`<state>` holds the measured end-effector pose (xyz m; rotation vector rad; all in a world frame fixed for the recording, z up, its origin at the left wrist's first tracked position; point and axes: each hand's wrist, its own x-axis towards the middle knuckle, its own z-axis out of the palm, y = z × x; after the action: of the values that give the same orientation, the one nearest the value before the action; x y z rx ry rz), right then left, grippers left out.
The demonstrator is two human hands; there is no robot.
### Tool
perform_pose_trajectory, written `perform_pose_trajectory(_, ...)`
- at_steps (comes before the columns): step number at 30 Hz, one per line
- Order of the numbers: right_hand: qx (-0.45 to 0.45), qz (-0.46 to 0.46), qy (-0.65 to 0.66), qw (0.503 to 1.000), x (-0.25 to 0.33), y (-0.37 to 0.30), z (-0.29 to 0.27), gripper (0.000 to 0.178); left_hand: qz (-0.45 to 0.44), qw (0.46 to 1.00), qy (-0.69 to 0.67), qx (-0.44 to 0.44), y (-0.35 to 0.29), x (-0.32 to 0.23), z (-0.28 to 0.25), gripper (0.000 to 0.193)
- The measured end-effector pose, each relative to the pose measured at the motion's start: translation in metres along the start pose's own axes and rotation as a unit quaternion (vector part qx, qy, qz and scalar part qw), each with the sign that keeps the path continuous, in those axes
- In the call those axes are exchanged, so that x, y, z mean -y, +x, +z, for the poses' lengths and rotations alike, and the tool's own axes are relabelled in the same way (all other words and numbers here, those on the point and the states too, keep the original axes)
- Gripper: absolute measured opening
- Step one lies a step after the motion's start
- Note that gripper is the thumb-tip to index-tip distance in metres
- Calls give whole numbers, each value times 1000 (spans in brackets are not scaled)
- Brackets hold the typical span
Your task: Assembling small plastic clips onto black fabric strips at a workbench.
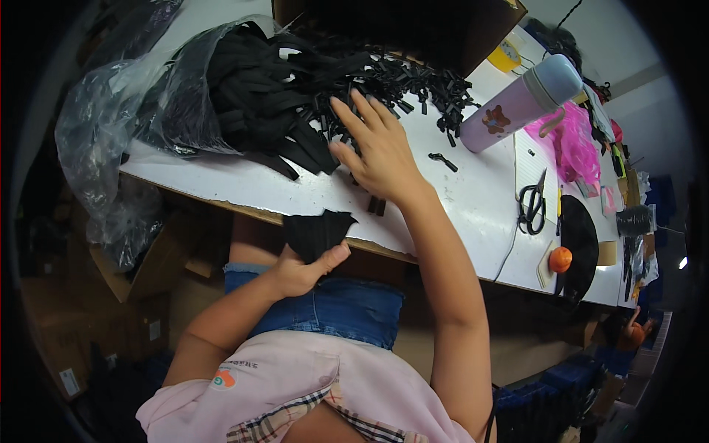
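Observation:
In front of my lap, just off the table's near edge, my left hand (304, 270) is closed around a fanned bunch of black fabric strips (317, 232). My right hand (382, 156) reaches over the table (458, 214) with its fingers spread and holds nothing I can see. Its fingertips are at the edge of a heap of small black pulls or cord ends (436, 92); whether they touch it is hard to tell. Left of that hand, more black strips (247, 92) spill from a clear plastic bag (177, 111). One loose black pull (443, 162) lies apart, right of the hand.
A lilac bottle (509, 111) stands to the right, before a pink plastic bag (576, 148). Scissors (532, 208) lie on a notebook, and an orange fruit (560, 259) sits near the right end. At the back stands an open cardboard box (496, 29), beside yellow tape (505, 57).

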<state>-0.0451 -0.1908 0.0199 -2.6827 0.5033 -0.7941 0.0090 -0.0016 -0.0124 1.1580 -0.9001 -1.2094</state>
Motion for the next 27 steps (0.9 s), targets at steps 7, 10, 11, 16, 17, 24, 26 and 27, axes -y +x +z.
perform_pose_trajectory(7, 98, -5, -102, 990, -22, 3, 7, 43, 0, 999, -21, 46, 2, 9, 3, 20)
perform_pose_trajectory(10, 109, -23, -105, 988, -23, -20, -5, 43, -50, 987, -140, 66, 4, 7, 0, 23)
perform_pose_trajectory(11, 118, -17, -107, 987, -22, -28, -10, 43, -51, 985, -148, 69, 4, 6, 1, 23)
perform_pose_trajectory(16, -9, 18, -15, 1000, 7, -60, -38, 41, -125, 944, -273, 135, 6, 5, 7, 25)
perform_pose_trajectory(17, -65, 36, 96, 993, 16, -67, -42, 41, -121, 944, -276, 133, 6, 7, 8, 25)
perform_pose_trajectory(24, -64, 23, 71, 995, 55, -98, -40, 39, -131, 975, -119, 131, 4, 17, 13, 13)
perform_pose_trajectory(26, -85, -11, 65, 994, 55, -99, -38, 36, -118, 978, -124, 120, 3, 17, 12, 11)
perform_pose_trajectory(27, -79, -20, 64, 995, 54, -99, -38, 36, -144, 978, -90, 123, 2, 17, 12, 13)
